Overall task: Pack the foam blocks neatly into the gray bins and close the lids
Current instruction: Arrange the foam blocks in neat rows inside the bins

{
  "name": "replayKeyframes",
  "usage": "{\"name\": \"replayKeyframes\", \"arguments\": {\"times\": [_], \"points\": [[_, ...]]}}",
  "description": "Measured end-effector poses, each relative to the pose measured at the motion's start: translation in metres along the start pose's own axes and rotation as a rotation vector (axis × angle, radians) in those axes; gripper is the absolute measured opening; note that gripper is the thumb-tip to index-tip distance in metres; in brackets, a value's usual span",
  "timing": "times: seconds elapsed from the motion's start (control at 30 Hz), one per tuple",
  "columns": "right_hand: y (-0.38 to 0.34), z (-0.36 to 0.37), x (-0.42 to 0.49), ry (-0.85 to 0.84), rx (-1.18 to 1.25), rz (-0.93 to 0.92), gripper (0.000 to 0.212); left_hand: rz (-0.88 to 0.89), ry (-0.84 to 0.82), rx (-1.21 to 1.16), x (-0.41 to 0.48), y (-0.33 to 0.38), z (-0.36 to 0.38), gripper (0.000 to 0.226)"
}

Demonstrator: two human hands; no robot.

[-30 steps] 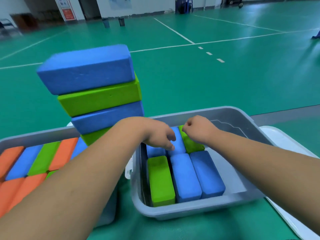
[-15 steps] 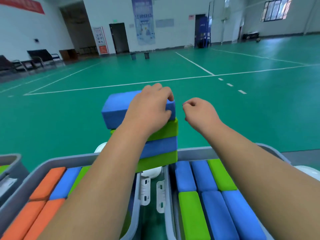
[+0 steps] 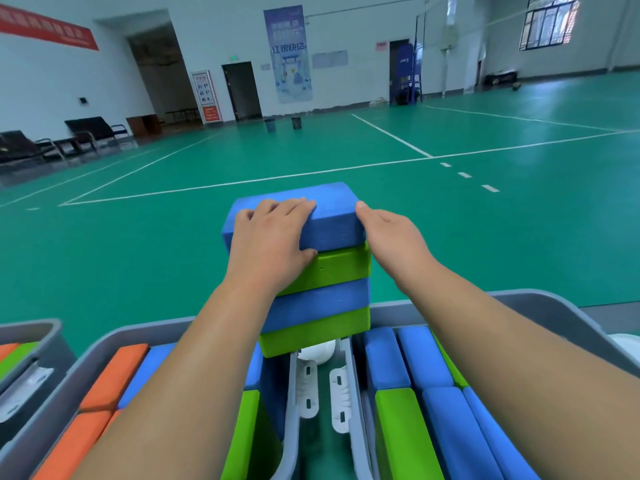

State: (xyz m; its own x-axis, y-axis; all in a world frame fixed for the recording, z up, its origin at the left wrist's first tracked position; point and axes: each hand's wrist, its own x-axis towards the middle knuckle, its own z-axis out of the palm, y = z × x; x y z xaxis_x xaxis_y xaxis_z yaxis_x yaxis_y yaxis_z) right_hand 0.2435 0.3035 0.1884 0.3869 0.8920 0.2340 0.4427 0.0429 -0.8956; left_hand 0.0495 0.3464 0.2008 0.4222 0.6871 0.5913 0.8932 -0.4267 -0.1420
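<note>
I keep the tall stack of four rectangular foam blocks [image 3: 322,289] standing at the far side, behind the gap between the two nearest bins, so each piece is an easy reach to either one. What its foot rests on I cannot tell.

The top blue foam block [image 3: 329,223] is the one I am after. My left hand [image 3: 273,244] grips its left half. The fingers [image 3: 294,206] curl over the top face and the thumb presses the front face near its lower edge, a narrow clamp across the block's thickness. My right hand [image 3: 391,237] is at the right end, its fingers [image 3: 367,211] straight and together. They seem just to touch the end face and hold nothing.

Steadying both ends should free it without toppling the green foam block [image 3: 332,268] beneath.

The right-hand gray plastic bin [image 3: 519,299] has blue and green blocks laid flat in rows. The left-hand gray plastic bin [image 3: 104,344] holds orange, blue and green ones.
</note>
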Motion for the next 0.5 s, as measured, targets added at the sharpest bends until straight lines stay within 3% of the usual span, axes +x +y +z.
{"name": "replayKeyframes", "arguments": {"times": [0.23, 0.43, 0.5], "points": [[0.001, -0.030, 0.004, 0.061, 0.234, 0.128, 0.042, 0.101, 0.141, -0.033, 0.011, 0.026, -0.009, 0.076], [0.022, -0.084, 0.004, 0.149, 0.412, 0.231, 0.055, 0.227, 0.217, -0.067, 0.026, 0.091, 0.000, 0.072], [0.034, -0.104, 0.002, 0.199, 0.395, 0.241, 0.043, 0.266, 0.207, -0.070, 0.027, 0.115, 0.004, 0.073]]}}
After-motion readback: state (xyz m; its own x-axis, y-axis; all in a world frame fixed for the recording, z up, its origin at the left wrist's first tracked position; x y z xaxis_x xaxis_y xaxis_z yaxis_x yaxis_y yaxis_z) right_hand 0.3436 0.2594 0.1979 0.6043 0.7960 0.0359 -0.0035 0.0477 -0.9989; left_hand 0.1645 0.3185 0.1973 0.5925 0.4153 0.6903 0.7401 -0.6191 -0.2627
